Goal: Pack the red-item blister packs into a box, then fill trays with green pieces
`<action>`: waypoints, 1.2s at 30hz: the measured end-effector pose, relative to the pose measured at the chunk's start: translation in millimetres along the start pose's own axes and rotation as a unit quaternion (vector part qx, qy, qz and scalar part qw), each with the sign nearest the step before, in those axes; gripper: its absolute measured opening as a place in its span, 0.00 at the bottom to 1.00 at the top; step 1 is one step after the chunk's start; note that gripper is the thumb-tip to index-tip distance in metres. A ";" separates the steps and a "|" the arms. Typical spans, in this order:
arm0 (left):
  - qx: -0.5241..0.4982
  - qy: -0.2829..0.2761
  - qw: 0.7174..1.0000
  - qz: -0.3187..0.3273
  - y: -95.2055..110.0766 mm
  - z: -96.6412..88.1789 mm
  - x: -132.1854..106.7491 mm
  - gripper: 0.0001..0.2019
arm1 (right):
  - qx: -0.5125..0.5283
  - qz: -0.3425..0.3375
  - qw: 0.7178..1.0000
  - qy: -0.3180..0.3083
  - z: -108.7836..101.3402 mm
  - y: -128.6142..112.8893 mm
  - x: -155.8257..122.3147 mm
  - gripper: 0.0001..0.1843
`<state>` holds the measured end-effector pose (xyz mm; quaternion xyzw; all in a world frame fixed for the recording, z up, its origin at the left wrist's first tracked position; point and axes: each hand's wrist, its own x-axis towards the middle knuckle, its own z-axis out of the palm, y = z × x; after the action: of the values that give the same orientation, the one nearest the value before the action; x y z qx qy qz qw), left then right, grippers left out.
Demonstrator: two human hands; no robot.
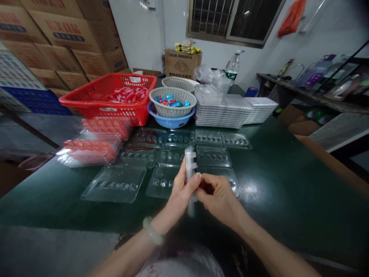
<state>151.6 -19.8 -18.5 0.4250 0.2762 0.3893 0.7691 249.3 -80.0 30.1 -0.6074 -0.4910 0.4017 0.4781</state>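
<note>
My left hand grips a thin stack of clear plastic trays held on edge, upright, above the dark green table. My right hand is curled beside it, its fingertips pinching at the lower edge of that stack. Below and beyond the hands, several empty clear blister trays lie flat in rows on the table. A pale bangle sits on my left wrist.
A red basket of red packets stands at the back left, with filled trays stacked before it. A white colander of blue and red sweets rests in a blue bowl. Piles of clear trays stand right of it. Cardboard boxes line the left wall.
</note>
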 end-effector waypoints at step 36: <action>-0.122 -0.018 0.979 -0.162 -5.0 18.7 -3.4 0.30 | -0.187 -0.045 0.967 0.168 -32.4 16.3 -8.9 0.51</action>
<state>165.7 -32.5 -13.5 0.2846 0.2779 0.2830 0.8728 282.1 -95.8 21.5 -0.7221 -0.4970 0.1725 0.4491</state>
